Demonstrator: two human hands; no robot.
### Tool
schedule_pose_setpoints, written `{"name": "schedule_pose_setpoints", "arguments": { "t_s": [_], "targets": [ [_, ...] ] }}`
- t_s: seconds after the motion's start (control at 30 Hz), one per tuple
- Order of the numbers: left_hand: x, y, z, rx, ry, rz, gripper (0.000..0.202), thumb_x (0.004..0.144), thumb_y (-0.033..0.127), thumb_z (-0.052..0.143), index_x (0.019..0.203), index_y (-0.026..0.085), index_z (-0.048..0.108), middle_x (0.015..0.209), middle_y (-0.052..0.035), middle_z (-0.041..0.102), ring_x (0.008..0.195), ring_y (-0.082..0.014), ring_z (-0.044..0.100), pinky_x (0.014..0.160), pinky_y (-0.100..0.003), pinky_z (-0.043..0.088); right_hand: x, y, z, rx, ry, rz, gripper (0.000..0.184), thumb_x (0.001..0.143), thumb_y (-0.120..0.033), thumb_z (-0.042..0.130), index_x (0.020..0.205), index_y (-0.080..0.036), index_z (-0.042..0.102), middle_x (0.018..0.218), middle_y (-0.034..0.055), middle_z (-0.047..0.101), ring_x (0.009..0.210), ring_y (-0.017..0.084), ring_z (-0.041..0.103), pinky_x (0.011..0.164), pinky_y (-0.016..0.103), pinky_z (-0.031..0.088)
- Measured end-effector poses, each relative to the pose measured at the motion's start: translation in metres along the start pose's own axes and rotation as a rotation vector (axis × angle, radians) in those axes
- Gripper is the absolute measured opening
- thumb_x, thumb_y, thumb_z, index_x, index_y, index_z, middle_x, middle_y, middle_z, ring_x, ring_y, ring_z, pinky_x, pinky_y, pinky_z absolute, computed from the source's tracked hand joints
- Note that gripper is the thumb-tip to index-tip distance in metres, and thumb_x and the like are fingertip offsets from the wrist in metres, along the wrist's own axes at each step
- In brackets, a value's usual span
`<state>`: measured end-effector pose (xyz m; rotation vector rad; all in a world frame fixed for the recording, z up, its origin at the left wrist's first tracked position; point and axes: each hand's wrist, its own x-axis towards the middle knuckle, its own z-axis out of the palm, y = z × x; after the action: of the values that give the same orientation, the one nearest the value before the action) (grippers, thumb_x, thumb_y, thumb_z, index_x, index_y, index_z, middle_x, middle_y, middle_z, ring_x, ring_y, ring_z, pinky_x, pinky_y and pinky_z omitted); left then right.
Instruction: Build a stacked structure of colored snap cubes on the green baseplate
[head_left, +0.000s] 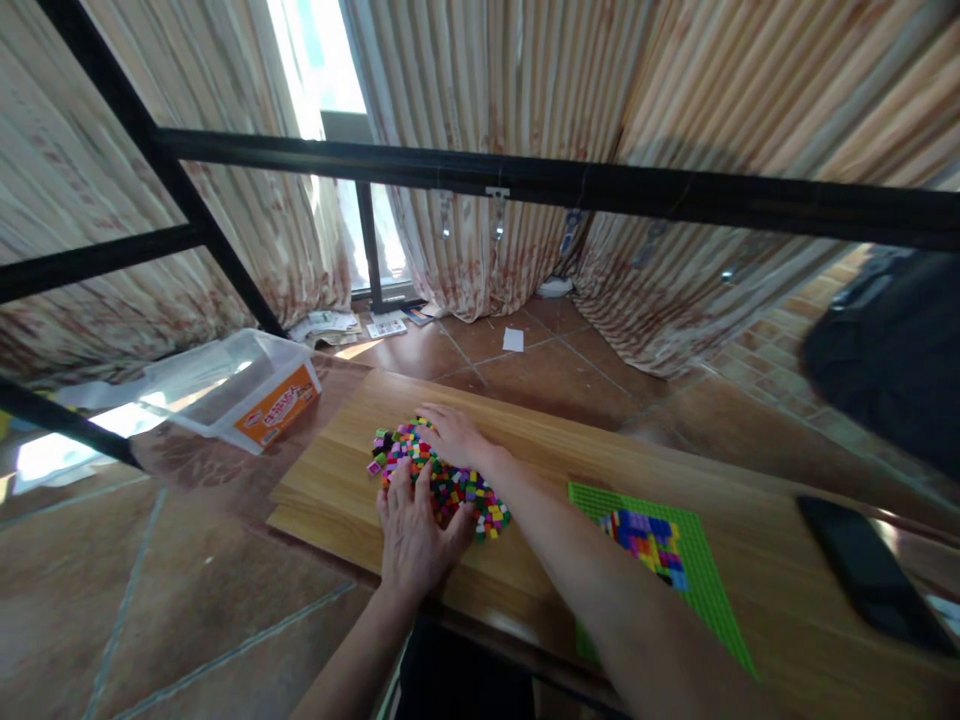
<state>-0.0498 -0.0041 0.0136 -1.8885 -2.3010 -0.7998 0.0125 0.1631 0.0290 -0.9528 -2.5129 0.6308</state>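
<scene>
A heap of small multicoloured building bricks [487, 505] lies on the wooden table [337, 450]. On its near left side rests my left hand [414, 530], fingers spread and curved over the bricks. Across the far side of the heap reaches my right hand [451, 437], its fingers stretched out flat against the bricks. Neither hand visibly grips a brick, though some fingertips are hidden among them. To the right, partly covered by my right forearm, is a green baseplate [701, 560] with a patch of colourful bricks [651, 545] on it.
A dark phone-like slab [870, 565] lies at the table's right. Beyond the table's left end stands a clear plastic bin [221, 425] with an orange label. A black metal bar [420, 163] crosses ahead, before long curtains [487, 90]. Papers [514, 340] lie on the tiled floor.
</scene>
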Motion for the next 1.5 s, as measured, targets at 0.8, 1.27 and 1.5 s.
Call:
{"name": "schedule_pose_setpoints", "arguments": {
  "t_s": [0.8,1.27,1.5],
  "targets": [
    [0.007,-0.015,0.007,-0.266,0.159,0.038,0.044,0.092,0.042,0.044,0.123,0.013,0.053,0.132,-0.0202,0.054,0.127,-0.0328,0.047,0.105,-0.053,0.036,-0.173,-0.011,-0.043,0.333,0.557,0.31,0.028,0.094,-0.029,0.044,0.105,-0.02,0.068,0.104,0.0077,0.07,0.098,0.019,0.064,0.089,0.033,0.048],
    [0.008,-0.016,0.006,-0.371,0.252,0.017,0.034,0.092,0.04,0.045,0.108,0.014,0.06,0.118,-0.0155,0.061,0.118,-0.0272,0.053,0.103,-0.046,0.041,-0.216,-0.051,-0.003,-0.047,0.397,0.465,0.011,0.082,-0.02,0.063,0.091,-0.02,0.069,0.094,0.0067,0.065,0.094,0.022,0.056,0.085,0.035,0.042],
    [0.009,-0.017,0.006,-0.358,0.255,0.019,0.031,0.092,0.039,0.047,0.105,0.016,0.06,0.116,-0.0137,0.062,0.118,-0.0253,0.054,0.102,-0.043,0.042,-0.215,-0.047,0.002,-0.002,0.44,0.46,0.009,0.086,-0.023,0.06,0.083,-0.021,0.068,0.091,0.0052,0.064,0.091,0.021,0.057,0.082,0.034,0.04]
  ]
}}
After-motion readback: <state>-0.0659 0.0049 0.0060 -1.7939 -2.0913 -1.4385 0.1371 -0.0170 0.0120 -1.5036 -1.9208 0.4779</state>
